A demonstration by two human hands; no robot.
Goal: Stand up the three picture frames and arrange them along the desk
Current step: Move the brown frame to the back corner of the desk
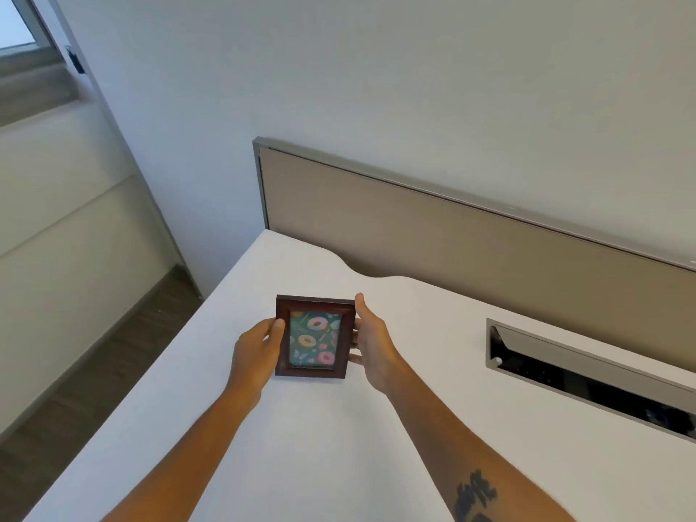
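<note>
A small dark brown picture frame with a doughnut print on a green ground stands upright on the white desk, near its left end, picture facing me. My left hand grips the frame's left side, thumb on the front. My right hand holds the right side, fingers curled behind it. Only this one frame is in view.
A beige divider panel with a grey metal rim runs along the desk's back edge. A grey cable tray slot is sunk into the desk at the right. The desk's left edge drops to a dark floor.
</note>
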